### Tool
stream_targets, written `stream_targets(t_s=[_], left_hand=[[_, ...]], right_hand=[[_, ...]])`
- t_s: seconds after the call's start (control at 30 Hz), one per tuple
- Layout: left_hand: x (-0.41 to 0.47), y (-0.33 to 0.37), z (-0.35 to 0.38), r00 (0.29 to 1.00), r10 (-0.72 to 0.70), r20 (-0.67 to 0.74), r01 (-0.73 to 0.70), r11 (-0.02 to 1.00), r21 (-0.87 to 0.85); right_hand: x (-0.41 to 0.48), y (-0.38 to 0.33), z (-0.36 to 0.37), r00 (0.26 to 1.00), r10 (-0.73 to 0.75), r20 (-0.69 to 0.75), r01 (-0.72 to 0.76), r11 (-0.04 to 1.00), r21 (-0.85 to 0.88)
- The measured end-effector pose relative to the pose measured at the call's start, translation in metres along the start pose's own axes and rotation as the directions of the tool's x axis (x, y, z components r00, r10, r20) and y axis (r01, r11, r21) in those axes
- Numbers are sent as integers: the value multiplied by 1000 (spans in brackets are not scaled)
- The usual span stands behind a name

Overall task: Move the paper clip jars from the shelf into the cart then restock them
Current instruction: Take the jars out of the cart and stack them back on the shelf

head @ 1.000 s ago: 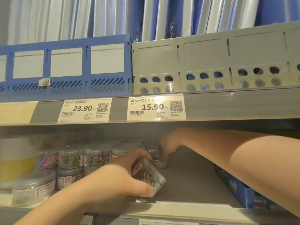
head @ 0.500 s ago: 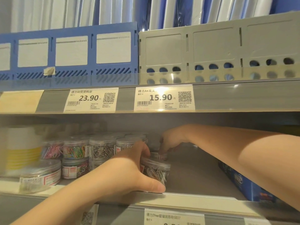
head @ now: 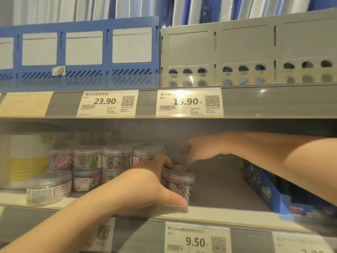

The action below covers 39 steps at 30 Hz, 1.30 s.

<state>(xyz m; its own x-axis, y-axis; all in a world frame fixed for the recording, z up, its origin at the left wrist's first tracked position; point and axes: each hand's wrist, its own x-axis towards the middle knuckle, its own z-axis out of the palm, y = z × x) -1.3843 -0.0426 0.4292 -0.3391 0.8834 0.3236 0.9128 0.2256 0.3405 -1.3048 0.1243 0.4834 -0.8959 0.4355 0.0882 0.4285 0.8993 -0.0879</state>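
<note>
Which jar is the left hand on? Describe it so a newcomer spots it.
Find the lower shelf, beneath the 15.90 price tag. At its front edge stands a clear jar of silver paper clips, gripped by the left hand. Unlike the stacked jars to its left, it has bare shelf on its right.

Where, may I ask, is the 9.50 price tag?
Head view, bottom centre: the 9.50 price tag sits on the shelf edge below the left hand.

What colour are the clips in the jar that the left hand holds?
Silver grey, seen in the head view: the jar in the left hand.
</note>
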Motion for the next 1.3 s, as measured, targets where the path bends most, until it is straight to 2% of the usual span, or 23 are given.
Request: stream_targets(t_s=[0.1,0.2,0.27,0.43,0.53,0.67,0.73,0.83,0.93,1.1,1.3], left_hand=[[1,-1,0,1000,5,10,-5,1000,-26],[1,-3,1,1000,12,6,-12,998,-58],[0,-3,1,1000,21,4,-21,995,-98],[-2,0,0,996,81,-35,-85,987,-133],[-3,0,-1,992,107,-69,-115,986,-123],[-4,1,1,979,140,-147,-155,983,-95],[-5,1,1,945,188,-266,-199,980,-14],[-6,-2,-10,853,308,-422,-270,951,147],[-2,-9,-21,807,298,-510,-265,954,139],[15,-15,-31,852,137,-505,-98,990,103],[17,-22,-28,844,108,-525,-130,991,-5]], right_hand=[[-25,-11,-6,997,-76,18,71,980,187],[-44,-23,-11,957,-147,251,29,906,421],[-50,-26,-10,919,-216,331,34,878,478],[-44,-28,2,907,-261,329,44,839,543],[-43,-20,-5,933,-206,296,21,850,526],[-33,-1,-15,987,-53,150,-34,852,523],[-22,7,-18,994,45,100,-92,845,526],[5,13,-19,979,203,-19,-161,828,537],[39,13,-13,955,283,-86,-207,849,487],[79,6,-2,966,258,-18,-229,884,407],[92,8,2,961,263,81,-275,895,350]])
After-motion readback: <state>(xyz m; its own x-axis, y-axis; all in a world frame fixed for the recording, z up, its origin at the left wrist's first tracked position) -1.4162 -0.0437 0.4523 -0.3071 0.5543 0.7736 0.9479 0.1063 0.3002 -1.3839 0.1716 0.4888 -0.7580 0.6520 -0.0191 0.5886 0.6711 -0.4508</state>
